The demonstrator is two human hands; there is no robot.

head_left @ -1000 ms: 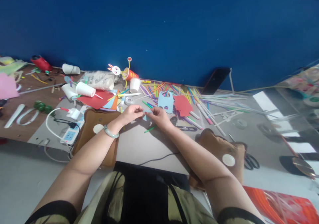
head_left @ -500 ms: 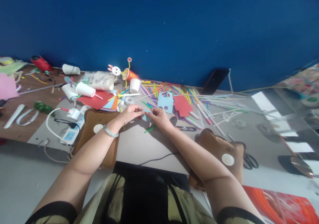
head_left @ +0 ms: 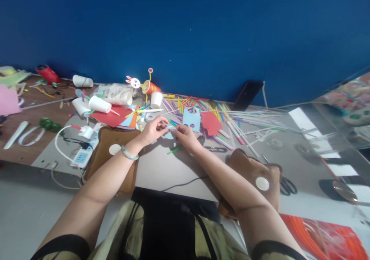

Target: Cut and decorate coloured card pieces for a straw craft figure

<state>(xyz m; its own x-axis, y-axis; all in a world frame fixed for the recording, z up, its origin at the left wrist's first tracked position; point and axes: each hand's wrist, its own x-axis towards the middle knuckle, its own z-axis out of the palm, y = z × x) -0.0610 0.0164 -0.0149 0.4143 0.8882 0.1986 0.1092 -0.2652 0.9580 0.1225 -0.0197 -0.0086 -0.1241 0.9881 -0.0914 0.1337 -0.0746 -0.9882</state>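
Note:
My left hand (head_left: 154, 131), with a pale bangle (head_left: 129, 153) on its wrist, pinches at the left edge of a small light-blue piece of paper (head_left: 169, 135). My right hand (head_left: 186, 137) grips the same piece from the right with thumb and fingers. The fingers partly cover it, so its full shape is hidden. Just below lies a green stick (head_left: 174, 150) on the grey table. Behind the hands are a cut-out light-blue sheet (head_left: 191, 117) with holes and a red paper piece (head_left: 211, 123).
Many coloured sticks (head_left: 185, 102) lie along the blue wall. White paper cups (head_left: 100, 104), tape (head_left: 149, 116) and a rabbit-faced cup (head_left: 152, 87) stand to the left. Brown cushions (head_left: 111, 167) flank my arms. A power strip (head_left: 83, 155) lies left; scissors (head_left: 288, 186) lie right.
My left fingers have shifted slightly, with the index finger raised and more curved. My right hand stays nearly in place on the blue paper. The view has turned very slightly.

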